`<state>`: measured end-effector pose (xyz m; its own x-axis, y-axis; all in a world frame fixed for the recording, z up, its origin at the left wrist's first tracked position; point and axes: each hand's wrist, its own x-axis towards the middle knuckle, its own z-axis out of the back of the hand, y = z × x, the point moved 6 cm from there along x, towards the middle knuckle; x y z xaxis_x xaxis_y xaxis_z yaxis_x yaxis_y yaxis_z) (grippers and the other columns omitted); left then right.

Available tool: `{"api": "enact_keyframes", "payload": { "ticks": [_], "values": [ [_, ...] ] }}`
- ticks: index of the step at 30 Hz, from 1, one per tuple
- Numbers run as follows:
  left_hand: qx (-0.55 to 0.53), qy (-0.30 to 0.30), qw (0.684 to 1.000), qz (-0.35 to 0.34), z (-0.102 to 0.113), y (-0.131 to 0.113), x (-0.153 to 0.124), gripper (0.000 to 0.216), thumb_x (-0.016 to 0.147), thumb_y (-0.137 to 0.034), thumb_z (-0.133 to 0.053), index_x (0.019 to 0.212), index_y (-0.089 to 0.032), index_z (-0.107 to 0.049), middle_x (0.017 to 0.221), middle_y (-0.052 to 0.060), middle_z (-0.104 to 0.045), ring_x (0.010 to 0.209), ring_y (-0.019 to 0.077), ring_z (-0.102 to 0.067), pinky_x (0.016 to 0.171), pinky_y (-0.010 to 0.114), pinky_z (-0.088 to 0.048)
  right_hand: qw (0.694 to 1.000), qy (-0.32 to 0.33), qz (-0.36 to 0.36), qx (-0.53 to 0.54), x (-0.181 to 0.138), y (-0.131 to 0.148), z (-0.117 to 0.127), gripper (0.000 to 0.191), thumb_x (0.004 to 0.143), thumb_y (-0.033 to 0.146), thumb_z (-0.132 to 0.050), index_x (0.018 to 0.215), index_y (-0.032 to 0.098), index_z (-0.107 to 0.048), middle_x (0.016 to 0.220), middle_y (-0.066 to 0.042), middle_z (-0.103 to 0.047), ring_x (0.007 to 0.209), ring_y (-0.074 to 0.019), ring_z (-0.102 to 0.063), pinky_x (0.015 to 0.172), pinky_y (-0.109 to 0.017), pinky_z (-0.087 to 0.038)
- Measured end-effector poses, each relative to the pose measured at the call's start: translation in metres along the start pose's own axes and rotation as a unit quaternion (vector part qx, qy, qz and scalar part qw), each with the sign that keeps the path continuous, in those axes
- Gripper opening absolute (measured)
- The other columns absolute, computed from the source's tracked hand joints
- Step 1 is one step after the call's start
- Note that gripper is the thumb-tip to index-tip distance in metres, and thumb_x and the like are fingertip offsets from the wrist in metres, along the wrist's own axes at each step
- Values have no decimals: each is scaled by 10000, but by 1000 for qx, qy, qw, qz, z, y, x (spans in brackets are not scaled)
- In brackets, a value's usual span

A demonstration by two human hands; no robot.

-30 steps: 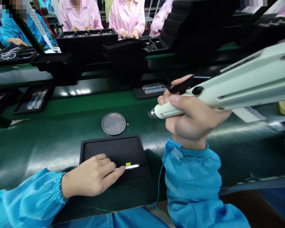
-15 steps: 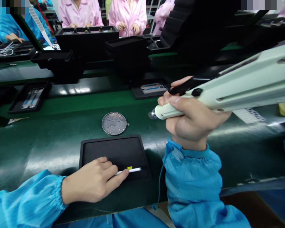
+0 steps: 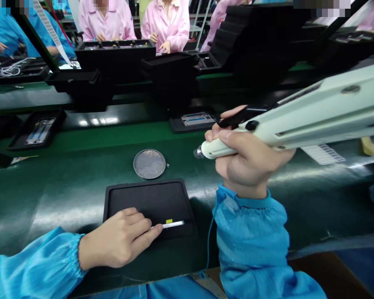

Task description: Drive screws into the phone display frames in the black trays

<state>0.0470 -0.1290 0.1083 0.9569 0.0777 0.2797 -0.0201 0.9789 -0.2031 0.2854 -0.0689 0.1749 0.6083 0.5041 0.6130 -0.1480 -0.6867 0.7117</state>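
My left hand [image 3: 121, 238] is closed on a thin phone frame [image 3: 174, 224], seen edge-on as a pale strip over a black tray [image 3: 149, 199]. A small yellow tab [image 3: 169, 221] sticks up from its edge. Most of the frame is hidden by my fingers. In my right hand [image 3: 247, 162] is a pale green electric screwdriver [image 3: 324, 110], fingers wrapped round its front end by the black lever. The tool's tip [image 3: 198, 153] points left above the bench, apart from the tray. A round dish of tiny screws [image 3: 149, 164] lies just behind the tray.
Black trays with phone frames lie farther back, one at left [image 3: 40, 128] and one in the middle [image 3: 198, 119]. Stacked black trays [image 3: 252, 41] rise at back right. A white printed sheet [image 3: 322, 153] lies under the screwdriver. Co-workers in pink and blue sit opposite.
My left hand has shifted slightly left along the frame's edge. The right hand and screwdriver look nearly unchanged, with a slight shift of the whole view. Co-workers' hands across the bench have moved.
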Motion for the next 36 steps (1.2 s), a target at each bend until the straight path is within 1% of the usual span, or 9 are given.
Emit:
{"api": "enact_keyframes", "payload": {
  "ticks": [7, 11, 15, 20, 22, 25, 31, 33, 36],
  "values": [
    [6, -32, 999, 11, 5, 2, -5, 309, 1003, -78, -342, 1170, -14, -595, 894, 142, -706, 748, 210, -668, 638, 342, -580, 1000, -7, -7, 14, 0, -2, 1, 158, 615, 90, -619, 723, 189, -679, 728, -3, -650, 652, -162, -611, 592, -354, -475],
    [-10, -48, 999, 10, 6, 2, -8, 294, 998, -66, -352, 1126, -1, -609, 907, 157, -718, 787, 225, -689, 640, 340, -587, 1000, -11, 3, 29, 1, 0, 1, 152, 607, 75, -627, 708, 181, -668, 735, 6, -663, 640, -150, -611, 605, -356, -484],
    [-17, -54, 998, 4, 6, 2, -8, 291, 994, -63, -356, 1133, 2, -604, 928, 164, -723, 824, 237, -699, 643, 344, -588, 1000, -7, -17, 16, 1, -1, 0, 129, 612, 89, -632, 709, 168, -659, 726, 1, -645, 646, -149, -604, 585, -338, -473],
    [-5, -55, 998, -6, 3, 7, -10, 271, 981, -51, -378, 1152, -1, -584, 907, 152, -716, 809, 225, -684, 639, 335, -566, 1000, -1, -6, -14, 0, -3, 1, 129, 635, 115, -608, 743, 184, -623, 746, 5, -619, 647, -152, -601, 595, -355, -489],
    [25, -44, 999, -9, -2, 15, -10, 261, 989, -68, -387, 1169, -21, -570, 914, 133, -710, 796, 206, -667, 651, 328, -554, 999, 8, -11, -38, -1, -6, 1, 124, 649, 145, -606, 760, 200, -607, 750, 8, -604, 648, -156, -606, 597, -360, -499],
    [94, -11, 995, 14, -12, 39, -8, 228, 1006, -119, -411, 1148, -69, -582, 915, 105, -691, 799, 203, -643, 690, 348, -535, 999, 13, -21, -41, -2, -12, 0, 146, 649, 163, -623, 779, 219, -587, 780, 21, -610, 642, -147, -607, 592, -346, -507],
    [143, 28, 980, 137, -31, 95, -17, 211, 1001, -152, -420, 1001, -92, -623, 865, 118, -631, 772, 225, -599, 659, 357, -485, 999, -3, -41, -18, -2, -15, 4, 153, 634, 135, -666, 750, 212, -604, 755, 19, -623, 651, -161, -617, 578, -340, -512],
    [131, 33, 979, 155, -36, 104, -23, 224, 1003, -153, -403, 985, -96, -619, 856, 117, -626, 759, 220, -593, 656, 350, -488, 999, -14, -38, -13, 1, -13, 6, 157, 620, 118, -666, 739, 210, -619, 755, 13, -635, 652, -164, -617, 574, -343, -514],
    [100, 35, 983, 148, -36, 106, -30, 248, 1006, -156, -369, 990, -103, -610, 841, 108, -629, 739, 211, -593, 651, 336, -504, 998, -51, -38, -18, 9, -9, 12, 144, 584, 119, -677, 691, 191, -614, 716, 12, -620, 626, -157, -603, 555, -337, -509]
  ]
}}
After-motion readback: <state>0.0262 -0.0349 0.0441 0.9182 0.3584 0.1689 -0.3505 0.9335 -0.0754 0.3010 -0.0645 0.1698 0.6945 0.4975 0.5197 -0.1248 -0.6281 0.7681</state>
